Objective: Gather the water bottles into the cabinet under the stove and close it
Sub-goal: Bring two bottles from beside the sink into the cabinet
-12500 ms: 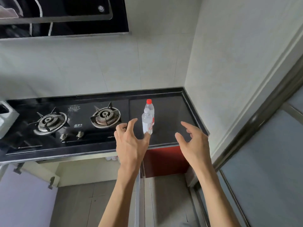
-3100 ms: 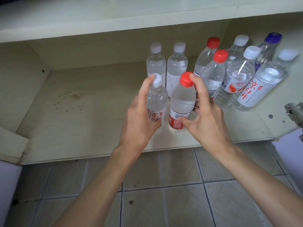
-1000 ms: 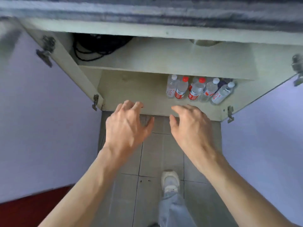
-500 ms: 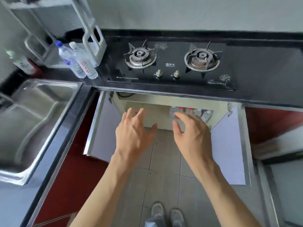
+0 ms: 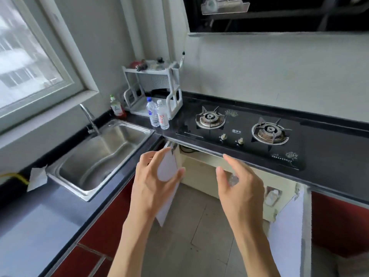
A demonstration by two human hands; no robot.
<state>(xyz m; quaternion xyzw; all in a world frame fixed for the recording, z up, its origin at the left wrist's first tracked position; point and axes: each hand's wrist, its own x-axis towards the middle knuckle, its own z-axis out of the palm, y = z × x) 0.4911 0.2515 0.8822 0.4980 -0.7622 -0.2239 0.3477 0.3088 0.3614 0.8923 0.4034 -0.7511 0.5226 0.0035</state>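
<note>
Black countertop (image 5: 337, 142) runs over the open cabinet (image 5: 199, 172); my left hand (image 5: 153, 182) and right hand (image 5: 239, 188) hover before it, empty, fingers loosely spread. Upright beyond them to the left stand the blue-capped bottle (image 5: 152, 114) and white-capped bottle (image 5: 163, 117), nearer my left hand.

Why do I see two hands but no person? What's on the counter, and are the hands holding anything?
The camera sits on the person's head and looks down, so you only see their arms. The left hand and right hand hang in the air with loose fingers, and both look empty. On the black counter is a stove with two burners, and beside a white rack stand a blue-capped water bottle and a white-capped one. To the left is a sink. Under the stove the cabinet is open, with a bottle showing inside.
</note>
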